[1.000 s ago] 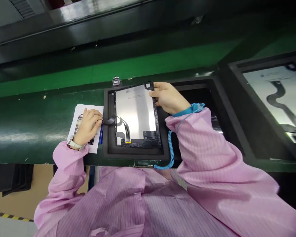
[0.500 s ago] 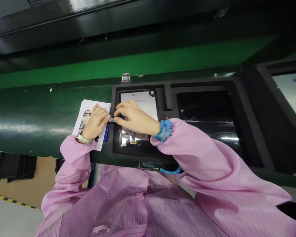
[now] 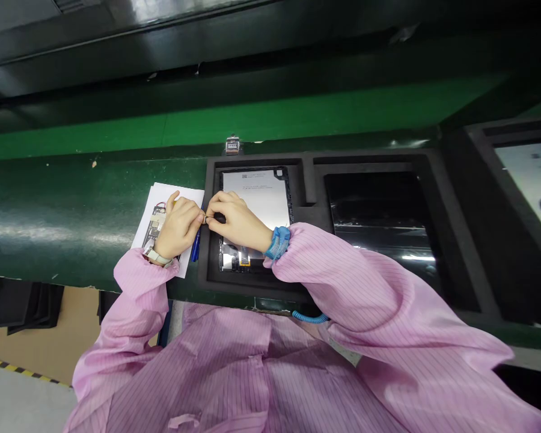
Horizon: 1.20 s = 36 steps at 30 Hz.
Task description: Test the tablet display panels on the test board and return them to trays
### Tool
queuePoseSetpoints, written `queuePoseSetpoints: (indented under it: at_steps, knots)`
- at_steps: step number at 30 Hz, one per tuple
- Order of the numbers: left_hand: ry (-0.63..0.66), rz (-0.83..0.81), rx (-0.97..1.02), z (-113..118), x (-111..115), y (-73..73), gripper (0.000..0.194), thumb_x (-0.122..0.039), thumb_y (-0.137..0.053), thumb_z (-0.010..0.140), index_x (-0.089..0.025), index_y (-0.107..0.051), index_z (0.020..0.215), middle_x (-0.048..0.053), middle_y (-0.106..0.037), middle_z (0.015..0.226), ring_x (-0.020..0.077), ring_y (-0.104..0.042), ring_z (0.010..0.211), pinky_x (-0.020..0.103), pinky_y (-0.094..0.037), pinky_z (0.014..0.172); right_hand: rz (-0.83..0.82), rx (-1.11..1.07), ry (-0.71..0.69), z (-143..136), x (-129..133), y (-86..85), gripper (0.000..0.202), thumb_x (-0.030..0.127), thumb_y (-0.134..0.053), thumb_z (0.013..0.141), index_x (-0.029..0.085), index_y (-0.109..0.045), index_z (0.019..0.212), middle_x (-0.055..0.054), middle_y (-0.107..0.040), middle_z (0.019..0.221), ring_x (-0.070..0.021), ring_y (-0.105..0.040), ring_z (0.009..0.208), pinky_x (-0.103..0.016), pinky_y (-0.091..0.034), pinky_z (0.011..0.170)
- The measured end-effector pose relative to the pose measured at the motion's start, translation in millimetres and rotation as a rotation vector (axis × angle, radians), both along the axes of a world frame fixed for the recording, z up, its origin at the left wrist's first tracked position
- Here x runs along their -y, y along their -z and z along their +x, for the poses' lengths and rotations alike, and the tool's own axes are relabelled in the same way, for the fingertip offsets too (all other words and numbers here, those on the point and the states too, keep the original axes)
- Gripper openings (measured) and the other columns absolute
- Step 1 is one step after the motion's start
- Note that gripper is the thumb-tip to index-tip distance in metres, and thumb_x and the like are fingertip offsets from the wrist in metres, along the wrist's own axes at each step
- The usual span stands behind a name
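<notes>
My left hand [image 3: 179, 227] and my right hand [image 3: 237, 221] meet fingertip to fingertip over the left edge of a black foam tray [image 3: 211, 180]. Pinched between them is a small shiny part [image 3: 204, 219], too small to name. Under my left hand lie white paper sheets [image 3: 144, 207] and a circuit board [image 3: 155, 224], partly covered by the hand. A blue pen [image 3: 195, 248] rests beside the tray. Below my right hand, an opened tablet [image 3: 265, 201] with a silvery back plate sits in the tray's left recess; the hand and wrist hide part of it.
A dark glossy panel [image 3: 379, 204] fills the tray's right recess. Another tray [image 3: 482, 180] with a pale panel stands at the far right. A small metal-and-clear object [image 3: 232, 145] is behind the tray. A blue coiled cord [image 3: 310, 317] hangs at the bench's front edge.
My right hand has drawn its fingers in closer to my left hand, and its wrist has shifted left. The small part remains between the fingertips, seen at a different angle.
</notes>
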<state>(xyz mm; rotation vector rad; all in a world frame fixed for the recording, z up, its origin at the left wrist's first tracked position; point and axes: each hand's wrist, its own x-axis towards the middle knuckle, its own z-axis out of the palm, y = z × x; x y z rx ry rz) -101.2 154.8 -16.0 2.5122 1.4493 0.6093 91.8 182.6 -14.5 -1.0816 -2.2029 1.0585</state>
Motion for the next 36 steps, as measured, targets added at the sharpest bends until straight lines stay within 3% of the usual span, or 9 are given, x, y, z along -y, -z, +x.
queuePoseSetpoints:
  at_steps: [5, 7, 9, 12, 14, 19, 25, 32, 36]
  knots:
    - [-0.028, 0.011, 0.037, -3, -4, 4.7, 0.037, -0.035, -0.036, 0.105, -0.023, -0.063, 0.083, 0.001, -0.06, 0.077, 0.0207, -0.058, 0.085, 0.051, -0.033, 0.119, -0.014, -0.023, -0.018, 5, -5, -3.6, 0.027, 0.037, -0.055, 0.098, 0.02, -0.063, 0.078, -0.007, -0.066, 0.103, -0.0232, -0.056, 0.101, -0.043, -0.042, 0.097]
    - [-0.16, 0.046, 0.138, -8, -6, 7.0, 0.036, -0.037, -0.037, 0.105, -0.023, -0.067, 0.09, 0.004, -0.065, 0.085, 0.022, -0.061, 0.09, 0.051, -0.038, 0.116, -0.037, -0.045, -0.023, 17, -13, -8.0, 0.031, 0.042, -0.055, 0.098, 0.02, -0.064, 0.078, -0.007, -0.068, 0.099, -0.0225, -0.059, 0.097, -0.041, -0.045, 0.095]
    - [-0.417, 0.175, 0.272, -11, -4, 6.6, 0.032, -0.037, -0.041, 0.104, -0.022, -0.068, 0.11, 0.011, -0.068, 0.112, 0.0268, -0.06, 0.113, 0.052, -0.039, 0.116, -0.062, -0.045, 0.065, 35, -26, -10.1, 0.041, 0.05, -0.047, 0.101, 0.02, -0.064, 0.08, -0.008, -0.068, 0.093, -0.0224, -0.062, 0.091, -0.04, -0.047, 0.088]
    - [-0.672, 0.384, 0.354, -2, 9, -2.1, 0.055, -0.035, -0.049, 0.101, -0.022, -0.039, 0.154, 0.017, -0.035, 0.161, 0.0328, -0.028, 0.155, 0.056, -0.026, 0.126, 0.051, 0.123, 0.341, 63, -46, -4.9, 0.051, 0.052, -0.031, 0.106, 0.019, -0.067, 0.091, -0.012, -0.07, 0.099, -0.0271, -0.063, 0.098, -0.044, -0.047, 0.091]
    - [-0.531, 0.365, 0.292, 15, 25, -10.1, 0.069, -0.031, -0.05, 0.102, -0.025, -0.021, 0.163, 0.017, -0.024, 0.168, 0.0317, -0.019, 0.16, 0.056, -0.022, 0.129, 0.172, 0.291, 0.416, 76, -56, 2.3, 0.047, 0.045, -0.032, 0.106, 0.016, -0.069, 0.102, -0.016, -0.071, 0.109, -0.0315, -0.061, 0.109, -0.049, -0.044, 0.099]
    - [-0.046, -0.114, 0.039, 61, 62, -6.2, 0.067, -0.019, -0.046, 0.102, -0.023, -0.021, 0.164, 0.021, -0.03, 0.167, 0.0343, -0.032, 0.156, 0.056, -0.04, 0.122, 0.277, 0.422, 0.352, 71, -60, 14.8, 0.049, 0.046, -0.04, 0.103, 0.008, -0.068, 0.115, -0.025, -0.066, 0.126, -0.0413, -0.05, 0.128, -0.059, -0.035, 0.108]
    - [-0.084, -0.089, -0.045, 72, 66, 16.3, 0.071, -0.007, -0.045, 0.096, -0.018, -0.022, 0.163, 0.03, -0.024, 0.167, 0.043, -0.03, 0.155, 0.065, -0.043, 0.116, 0.311, 0.44, 0.372, 60, -65, 12.3, 0.069, 0.06, -0.028, 0.104, 0.006, -0.069, 0.114, -0.027, -0.063, 0.127, -0.0453, -0.043, 0.132, -0.06, -0.033, 0.107]
    - [-0.126, -0.182, -0.023, 71, 59, 11.8, 0.072, -0.004, -0.044, 0.093, -0.017, -0.025, 0.162, 0.029, -0.02, 0.169, 0.0414, -0.025, 0.157, 0.062, -0.041, 0.118, 0.146, 0.404, 0.389, 69, -73, 2.3, 0.059, 0.049, -0.03, 0.105, 0.005, -0.069, 0.106, -0.028, -0.06, 0.128, -0.044, -0.043, 0.133, -0.06, -0.033, 0.108]
    - [-0.202, -0.277, 0.086, 67, 55, 6.7, 0.068, -0.013, -0.047, 0.097, -0.02, -0.027, 0.161, 0.025, -0.02, 0.171, 0.0371, -0.02, 0.16, 0.059, -0.036, 0.122, 0.045, 0.35, 0.373, 76, -76, -6.3, 0.044, 0.041, -0.034, 0.103, 0.009, -0.064, 0.104, -0.024, -0.068, 0.111, -0.0386, -0.058, 0.115, -0.056, -0.041, 0.102]
